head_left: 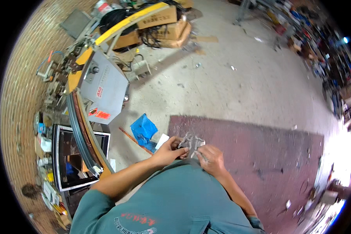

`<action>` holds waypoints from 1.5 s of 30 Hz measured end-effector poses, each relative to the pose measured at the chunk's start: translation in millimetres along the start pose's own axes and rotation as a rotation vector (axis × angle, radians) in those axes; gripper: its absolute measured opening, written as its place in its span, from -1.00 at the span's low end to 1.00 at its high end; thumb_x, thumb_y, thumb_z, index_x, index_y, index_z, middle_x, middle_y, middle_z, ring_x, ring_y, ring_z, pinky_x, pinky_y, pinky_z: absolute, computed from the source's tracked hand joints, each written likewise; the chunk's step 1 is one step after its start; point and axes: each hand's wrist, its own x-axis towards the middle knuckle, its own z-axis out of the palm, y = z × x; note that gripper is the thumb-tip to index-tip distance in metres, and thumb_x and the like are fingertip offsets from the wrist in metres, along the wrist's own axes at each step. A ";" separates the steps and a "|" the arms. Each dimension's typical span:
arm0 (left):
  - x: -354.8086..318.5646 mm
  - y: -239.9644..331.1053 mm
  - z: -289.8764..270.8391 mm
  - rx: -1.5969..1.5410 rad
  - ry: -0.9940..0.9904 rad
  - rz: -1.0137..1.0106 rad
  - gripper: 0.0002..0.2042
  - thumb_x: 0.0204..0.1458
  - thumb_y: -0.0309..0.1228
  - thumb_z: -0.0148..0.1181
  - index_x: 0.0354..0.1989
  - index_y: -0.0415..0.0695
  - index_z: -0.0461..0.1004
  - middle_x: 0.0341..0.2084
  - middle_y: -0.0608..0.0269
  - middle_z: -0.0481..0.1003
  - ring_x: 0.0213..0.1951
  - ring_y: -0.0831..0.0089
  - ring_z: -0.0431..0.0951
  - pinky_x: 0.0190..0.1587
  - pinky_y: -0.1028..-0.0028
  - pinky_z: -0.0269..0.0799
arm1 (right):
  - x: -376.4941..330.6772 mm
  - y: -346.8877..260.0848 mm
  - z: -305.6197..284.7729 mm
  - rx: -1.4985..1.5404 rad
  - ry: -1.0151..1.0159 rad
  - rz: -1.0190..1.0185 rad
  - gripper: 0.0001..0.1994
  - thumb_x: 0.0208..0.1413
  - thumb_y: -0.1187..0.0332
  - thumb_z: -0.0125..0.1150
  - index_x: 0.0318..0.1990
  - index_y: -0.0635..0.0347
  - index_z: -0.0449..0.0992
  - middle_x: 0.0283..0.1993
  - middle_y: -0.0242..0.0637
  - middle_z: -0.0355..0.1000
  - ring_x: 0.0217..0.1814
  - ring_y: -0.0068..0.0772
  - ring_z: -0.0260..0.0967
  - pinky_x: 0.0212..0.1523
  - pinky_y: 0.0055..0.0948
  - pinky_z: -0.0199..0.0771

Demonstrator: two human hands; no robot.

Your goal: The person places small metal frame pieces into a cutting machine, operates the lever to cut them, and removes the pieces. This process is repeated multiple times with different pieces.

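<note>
Hands: left hand [171,150], right hand [211,158] gripping small metal part [192,142] together.

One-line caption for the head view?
Both hands, left hand and right hand, hold a small grey metal piece above a maroon floor mat.

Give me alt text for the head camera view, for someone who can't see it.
Seen from above, a person's left hand and right hand hold a small grey metal piece at chest height, over a reddish floor sheet. A grey and yellow machine stands to the left.
</note>
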 end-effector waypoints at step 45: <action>75.2 467.8 -610.4 -0.559 1.307 0.787 -0.48 0.12 -0.47 0.38 0.21 -0.36 0.32 -0.18 0.16 0.57 -0.14 0.50 0.59 -0.05 0.53 0.52 | 846.0 -137.7 620.7 0.707 -0.729 -1.012 -0.84 0.01 0.54 0.36 -0.24 0.30 0.56 -0.31 -0.11 0.53 -0.30 -0.04 0.51 -0.27 -0.23 0.51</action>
